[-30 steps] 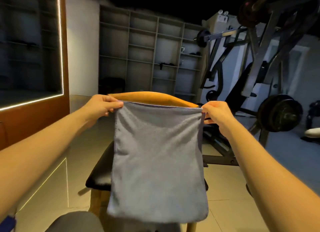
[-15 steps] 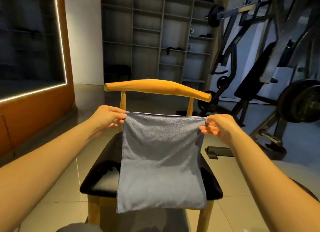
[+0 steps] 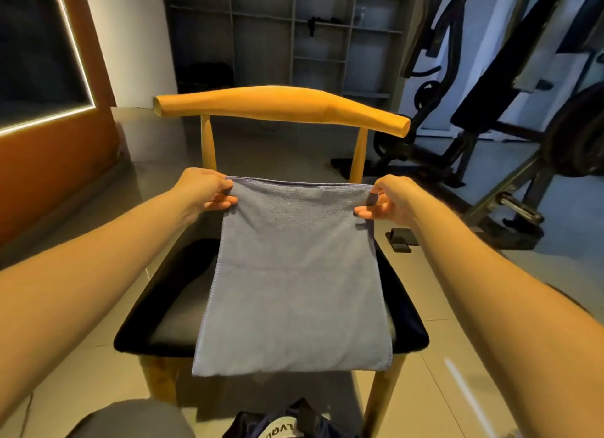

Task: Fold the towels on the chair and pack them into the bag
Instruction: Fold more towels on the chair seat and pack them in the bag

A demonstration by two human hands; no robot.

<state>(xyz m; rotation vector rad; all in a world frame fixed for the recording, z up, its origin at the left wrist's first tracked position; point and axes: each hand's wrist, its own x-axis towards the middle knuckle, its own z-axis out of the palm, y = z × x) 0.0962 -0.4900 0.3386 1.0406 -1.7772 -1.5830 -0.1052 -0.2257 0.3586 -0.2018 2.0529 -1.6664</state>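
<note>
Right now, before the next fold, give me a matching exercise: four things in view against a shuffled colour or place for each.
Things: 1 towel; 2 chair backrest; 3 chair seat; 4 bag.
Descriptions: A black, partly covered; B bottom edge of the view; C pinched at its top corners by left hand and right hand; D orange wood.
Pairs: 1-C, 2-D, 3-A, 4-B.

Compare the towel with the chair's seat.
The towel is pale grey-blue; the seat is black. The towel hangs from its top corners, pinched by the left hand and right hand; the seat lies flat. The towel is narrower: seat shows on both sides.
</note>
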